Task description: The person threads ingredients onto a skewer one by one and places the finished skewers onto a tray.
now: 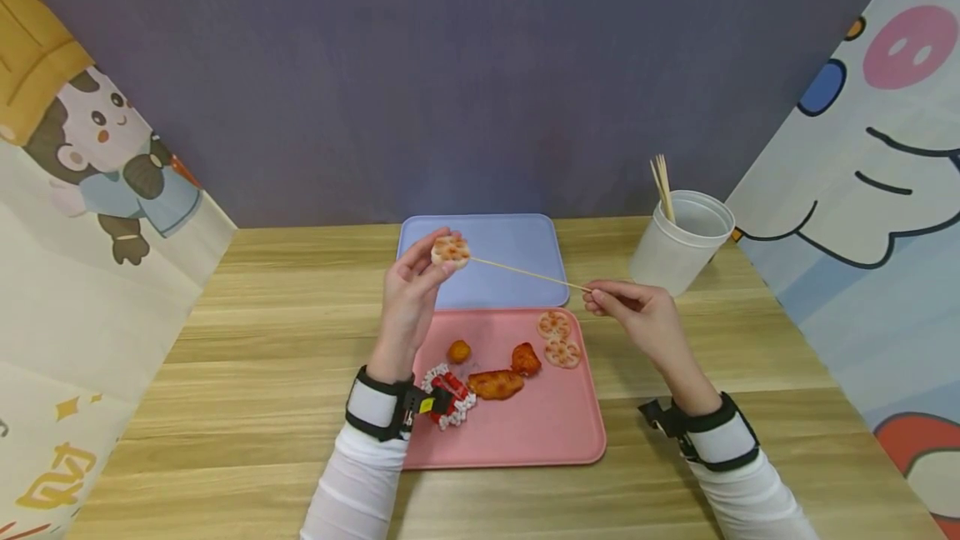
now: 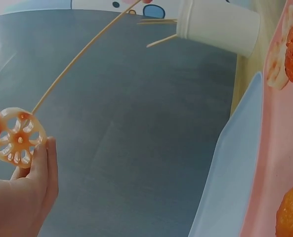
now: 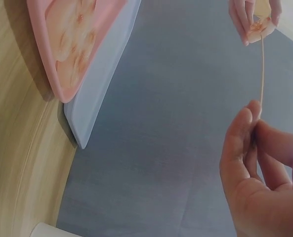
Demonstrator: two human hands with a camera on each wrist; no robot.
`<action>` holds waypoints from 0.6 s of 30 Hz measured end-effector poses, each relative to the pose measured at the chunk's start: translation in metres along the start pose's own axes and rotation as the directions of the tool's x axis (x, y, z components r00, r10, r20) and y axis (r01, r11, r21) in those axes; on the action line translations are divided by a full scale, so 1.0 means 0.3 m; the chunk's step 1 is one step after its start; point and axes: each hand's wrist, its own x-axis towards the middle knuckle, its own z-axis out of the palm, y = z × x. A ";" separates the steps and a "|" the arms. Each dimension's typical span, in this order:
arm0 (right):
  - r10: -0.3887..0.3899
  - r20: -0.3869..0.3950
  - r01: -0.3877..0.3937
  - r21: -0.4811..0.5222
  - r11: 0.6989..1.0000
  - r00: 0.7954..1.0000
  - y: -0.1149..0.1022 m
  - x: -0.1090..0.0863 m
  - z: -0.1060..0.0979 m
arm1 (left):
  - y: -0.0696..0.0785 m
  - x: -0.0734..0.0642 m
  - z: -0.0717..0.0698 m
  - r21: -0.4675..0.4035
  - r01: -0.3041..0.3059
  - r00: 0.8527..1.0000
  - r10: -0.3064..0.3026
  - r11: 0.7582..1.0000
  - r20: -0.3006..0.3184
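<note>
My left hand pinches a round lotus root slice by its edges, raised over the blue tray. In the left wrist view the slice faces the camera, its holes plain to see. Across from it, my right hand pinches a thin wooden skewer near one end. The skewer's other end meets the rim of the slice; how deep it goes in, I cannot tell. In the right wrist view, thumb and fingertips close round the stick.
A pink tray bears two lotus slices, a wing-like browned piece, a reddish chunk, a small ball and a red-and-white item. Behind lies a blue tray. A white bucket holds several skewers.
</note>
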 end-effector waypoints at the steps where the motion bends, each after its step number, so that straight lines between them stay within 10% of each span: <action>1: 0.004 0.001 -0.004 0.004 1.000 1.000 0.001 0.000 0.000 | 0.000 0.000 -0.001 -0.003 -0.001 1.000 0.001 1.000 0.005; 18: 0.033 0.021 -0.033 0.041 0.999 0.999 0.006 -0.001 0.004 | 0.007 -0.002 -0.011 -0.062 -0.008 0.999 0.011 0.998 0.041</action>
